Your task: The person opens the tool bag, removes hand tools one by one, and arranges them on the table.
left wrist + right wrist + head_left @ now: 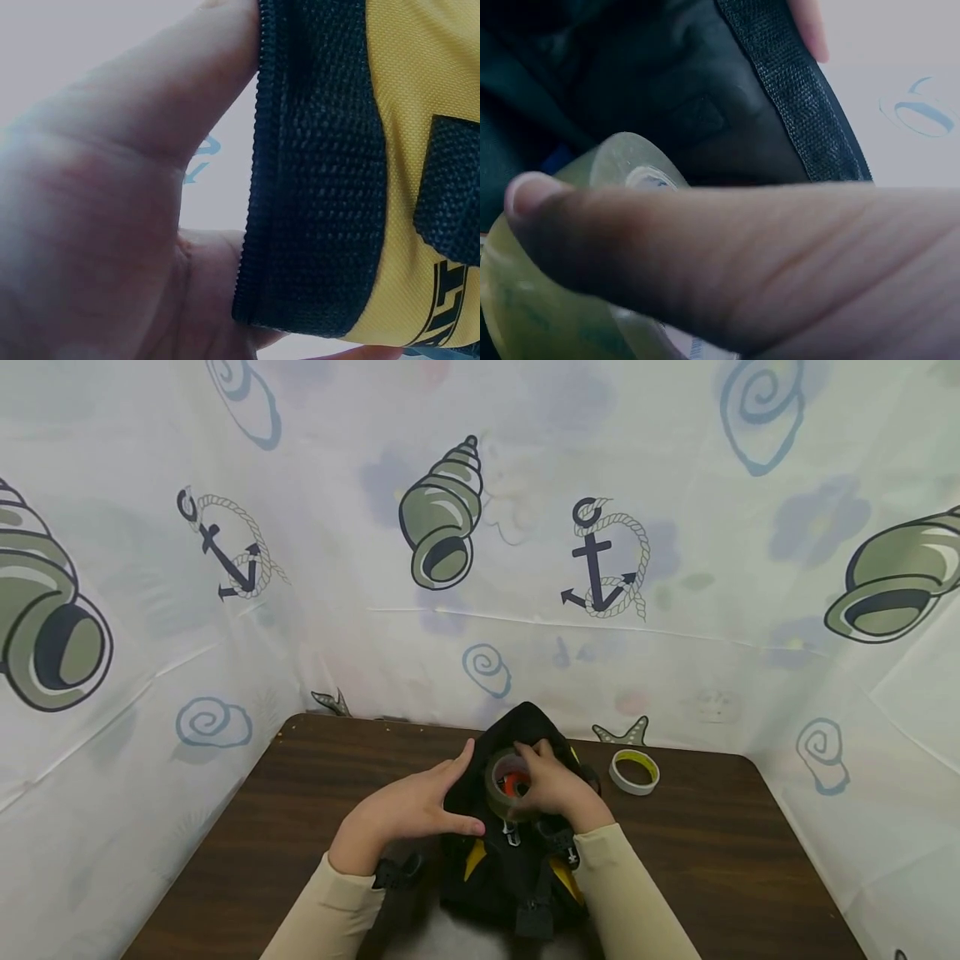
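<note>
1. Yellowish, see-through tape on a thick roll [544,307] sits at the mouth of a black bag [495,881], against the dark lining; how deep it lies is hard to tell.
2. The right hand [558,789] has hold of that roll, with the thumb laid across it and the fingers bent at its far rim. Something orange-red [514,783] shows through the core, too small to identify.
3. The left hand [412,814] stands wide, thumb and fingers spread and nearly straight, along the bag's left edge; it seems to steady the opening rather than grip it. Its wrist view shows the zip teeth [259,172] beside the palm and a yellow panel [412,90] beyond.
4. My reading of the step in hand: the roll is passing through the bag's mouth, though whether inward or outward I cannot tell.
5. The next move calls for a wide mouth from the left hand and a clean path past the zip for the right, letting go only once the roll is supported.
6. Farther out, a white tape ring [634,788] rests on the brown worktop [720,835], right of the bag and apart from it; a shell-and-anchor cloth [330,543] hangs behind.
</note>
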The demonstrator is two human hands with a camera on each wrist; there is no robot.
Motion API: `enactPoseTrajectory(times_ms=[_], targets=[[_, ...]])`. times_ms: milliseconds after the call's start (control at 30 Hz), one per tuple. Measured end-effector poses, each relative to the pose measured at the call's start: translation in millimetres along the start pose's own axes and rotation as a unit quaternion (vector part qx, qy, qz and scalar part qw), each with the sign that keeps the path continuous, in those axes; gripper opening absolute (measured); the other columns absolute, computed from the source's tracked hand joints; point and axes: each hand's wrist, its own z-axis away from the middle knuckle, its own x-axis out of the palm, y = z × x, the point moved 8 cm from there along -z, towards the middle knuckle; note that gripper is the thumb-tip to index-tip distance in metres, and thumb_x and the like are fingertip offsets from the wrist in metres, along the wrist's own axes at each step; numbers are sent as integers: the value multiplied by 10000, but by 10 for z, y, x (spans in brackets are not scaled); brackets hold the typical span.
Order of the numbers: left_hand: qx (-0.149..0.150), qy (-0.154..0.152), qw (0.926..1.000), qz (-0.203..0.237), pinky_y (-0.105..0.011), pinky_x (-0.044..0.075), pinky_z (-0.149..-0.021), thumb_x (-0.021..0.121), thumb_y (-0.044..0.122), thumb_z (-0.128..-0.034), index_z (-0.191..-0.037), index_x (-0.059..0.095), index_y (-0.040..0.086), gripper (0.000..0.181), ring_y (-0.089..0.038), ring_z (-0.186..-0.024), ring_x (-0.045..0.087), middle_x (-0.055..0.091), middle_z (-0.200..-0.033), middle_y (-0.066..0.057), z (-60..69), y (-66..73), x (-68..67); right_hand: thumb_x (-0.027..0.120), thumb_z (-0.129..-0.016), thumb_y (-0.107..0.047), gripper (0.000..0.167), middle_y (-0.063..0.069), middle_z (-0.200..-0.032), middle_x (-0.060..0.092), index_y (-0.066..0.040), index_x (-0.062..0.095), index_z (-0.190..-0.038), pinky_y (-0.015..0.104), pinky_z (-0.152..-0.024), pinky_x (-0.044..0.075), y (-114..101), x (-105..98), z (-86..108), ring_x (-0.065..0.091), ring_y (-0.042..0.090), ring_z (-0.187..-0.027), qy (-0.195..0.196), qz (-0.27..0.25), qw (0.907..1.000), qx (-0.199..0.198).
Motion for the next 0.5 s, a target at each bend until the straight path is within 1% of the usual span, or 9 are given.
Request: enactPoseTrajectory(times_ms=[133,233,367,500], targets=[[-23,-4,10000,8,-637,387,-1268,752,771,-886,-1752,-15,422,1209,-357,-1652,346,233,-1823,-73,-5,-1,8,1033,-762,-283,1142,225,-1504,398,-100,379,-1680,510,-975,597,-23,2,13,618,333,-1213,13,115,9998,-190],[-38,-5,10000,21,-642,391,-1263,754,770,-885,-1750,-22,430,1210,-367,-1649,349,231,-1823,-80,-2,-4,15,1036,-759,-282,1120,219,-1507,398,-97,400,-1663,499,-984,598,-52,-4,26,620,317,-1206,-31,268,9991,-314],[-58,29,10000,0,-646,396,-1258,752,774,-884,-1742,-30,449,1206,-375,-1644,356,232,-1822,-86,-4,-13,17,1037,-754,-286,1094,187,-1527,479,-97,439,-1650,510,-1032,591,-99,-27,48,641,303,-1230,-74,452,9979,-464],[-74,40,10000,-25,-648,404,-1250,751,779,-882,-1739,-32,459,1204,-380,-1637,368,237,-1821,-92,-9,-19,22,1030,-764,-319,1088,144,-1492,549,-99,450,-1657,519,-1056,582,-144,-47,77,651,312,-1254,-79,460,9969,-636]])
